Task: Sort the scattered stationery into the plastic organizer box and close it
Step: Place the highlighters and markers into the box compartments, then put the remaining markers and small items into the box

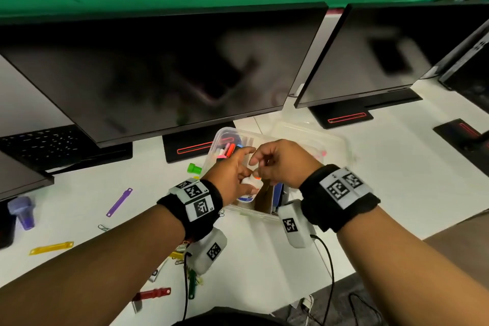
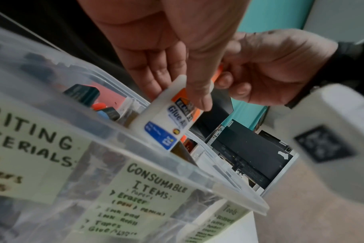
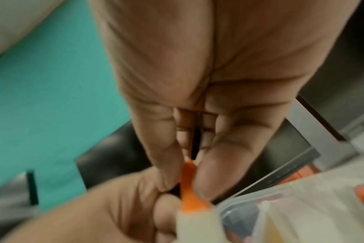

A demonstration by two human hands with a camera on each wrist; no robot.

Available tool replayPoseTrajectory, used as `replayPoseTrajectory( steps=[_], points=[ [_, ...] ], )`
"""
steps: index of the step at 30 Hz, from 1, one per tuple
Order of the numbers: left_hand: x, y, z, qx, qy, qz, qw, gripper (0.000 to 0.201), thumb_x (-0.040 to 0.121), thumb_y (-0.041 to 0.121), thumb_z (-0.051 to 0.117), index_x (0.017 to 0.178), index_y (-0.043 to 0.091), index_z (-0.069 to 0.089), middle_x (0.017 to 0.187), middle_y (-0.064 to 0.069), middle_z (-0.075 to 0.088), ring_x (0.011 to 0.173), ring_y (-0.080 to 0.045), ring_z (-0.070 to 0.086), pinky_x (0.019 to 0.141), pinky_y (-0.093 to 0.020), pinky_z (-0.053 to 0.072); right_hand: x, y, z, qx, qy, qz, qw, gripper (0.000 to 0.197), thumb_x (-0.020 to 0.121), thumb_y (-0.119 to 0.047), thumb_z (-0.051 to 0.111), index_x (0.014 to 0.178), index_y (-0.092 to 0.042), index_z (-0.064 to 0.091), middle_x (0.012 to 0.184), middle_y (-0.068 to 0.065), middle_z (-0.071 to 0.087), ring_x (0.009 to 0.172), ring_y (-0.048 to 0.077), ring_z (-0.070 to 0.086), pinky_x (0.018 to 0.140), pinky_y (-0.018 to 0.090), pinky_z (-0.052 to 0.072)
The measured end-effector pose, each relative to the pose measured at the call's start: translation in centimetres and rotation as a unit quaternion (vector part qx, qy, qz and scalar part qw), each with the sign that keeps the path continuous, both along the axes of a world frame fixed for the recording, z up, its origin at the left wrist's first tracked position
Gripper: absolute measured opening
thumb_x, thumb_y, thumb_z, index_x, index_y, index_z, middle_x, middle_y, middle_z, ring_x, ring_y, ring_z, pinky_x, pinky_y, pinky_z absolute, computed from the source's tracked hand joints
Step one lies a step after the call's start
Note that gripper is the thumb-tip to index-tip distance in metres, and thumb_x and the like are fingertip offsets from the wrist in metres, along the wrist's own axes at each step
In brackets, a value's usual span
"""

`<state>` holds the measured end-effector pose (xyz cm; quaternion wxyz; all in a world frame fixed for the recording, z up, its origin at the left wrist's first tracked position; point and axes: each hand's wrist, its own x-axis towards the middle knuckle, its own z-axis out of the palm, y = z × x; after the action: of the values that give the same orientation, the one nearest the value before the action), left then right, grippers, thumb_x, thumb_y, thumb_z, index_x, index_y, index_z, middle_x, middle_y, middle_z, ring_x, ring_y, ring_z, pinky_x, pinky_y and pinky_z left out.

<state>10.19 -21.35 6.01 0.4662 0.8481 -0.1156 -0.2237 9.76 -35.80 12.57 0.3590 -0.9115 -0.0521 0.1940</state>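
Observation:
A white glue bottle (image 1: 250, 184) (image 2: 166, 125) with an orange tip (image 3: 188, 185) is tilted over the clear plastic organizer box (image 1: 251, 213) (image 2: 135, 148), which stands open. My left hand (image 1: 232, 169) (image 2: 178, 92) grips the bottle's body between thumb and fingers. My right hand (image 1: 275, 164) (image 3: 189, 164) pinches the orange tip from above. The bottle's base dips into the middle compartment, whose label reads "Consumable Items". Markers (image 1: 227, 151) lie in the box's far left compartment. The clear lid (image 1: 317, 137) lies behind the box to the right.
Two dark monitors (image 1: 164, 69) stand behind the box. On the white table left of it lie a green cap (image 1: 194, 168), a purple strip (image 1: 119, 202), a yellow strip (image 1: 51, 248), a red strip (image 1: 153, 294), paper clips (image 1: 104, 227) and a purple bottle (image 1: 22, 212).

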Motion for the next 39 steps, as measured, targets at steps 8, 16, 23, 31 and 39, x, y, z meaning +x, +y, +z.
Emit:
replayPoseTrajectory(
  steps=[8,16,23,31,39],
  points=[
    [0.1,1.2,-0.2,0.080,-0.050,-0.056,0.994,0.066,0.078,0.020,0.073,0.135,0.027,0.041,0.116,0.003,0.062,0.106,-0.012,0.059,0.096,-0.026,0.046,0.0,-2.9,0.6,-0.076,-0.017,-0.053,0.995,0.006,0.082,-0.010,0.069,0.076,-0.009,0.066,0.056,-0.001,0.063,0.044,0.007,0.061,0.061,0.027,0.057],
    [1.0,5.1,-3.0,0.309,-0.101,-0.105,0.940,0.095,0.078,0.058,0.060,0.150,0.024,0.008,0.159,-0.002,-0.010,0.147,-0.021,-0.009,0.120,-0.040,0.006,0.9,-4.4,0.0,-0.343,0.044,-0.018,0.938,0.009,0.084,-0.014,0.062,0.080,-0.009,0.055,0.080,0.008,0.056,0.076,0.024,0.060,0.061,0.027,0.047],
    [1.9,6.3,-2.8,0.297,-0.077,-0.140,0.942,0.106,0.075,0.059,0.062,0.150,0.020,-0.001,0.158,0.000,-0.013,0.147,-0.014,-0.008,0.118,-0.030,0.006,2.3,-3.8,-3.5,-0.389,0.151,-0.020,0.909,0.019,0.095,-0.007,0.047,0.109,-0.002,0.060,0.119,0.012,0.060,0.119,0.026,0.056,0.097,0.027,0.042],
    [2.2,6.4,-2.5,0.295,-0.076,-0.149,0.941,0.104,0.075,0.056,0.064,0.151,0.017,0.004,0.159,-0.003,-0.010,0.147,-0.017,-0.005,0.118,-0.028,0.004,4.1,-3.8,-7.2,-0.411,0.143,-0.011,0.900,0.045,0.073,-0.021,0.077,0.114,-0.007,0.061,0.114,0.012,0.064,0.110,0.030,0.060,0.092,0.034,0.048],
    [1.0,8.9,-3.1,0.242,-0.102,-0.075,0.962,0.074,0.085,0.045,0.060,0.147,0.028,0.022,0.157,0.006,0.020,0.143,-0.016,0.023,0.116,-0.032,0.021,2.7,1.8,-3.0,-0.386,-0.003,0.022,0.922,0.022,0.084,-0.034,0.059,0.082,-0.012,0.057,0.093,0.008,0.063,0.083,0.024,0.057,0.075,0.031,0.046]
  ],
)
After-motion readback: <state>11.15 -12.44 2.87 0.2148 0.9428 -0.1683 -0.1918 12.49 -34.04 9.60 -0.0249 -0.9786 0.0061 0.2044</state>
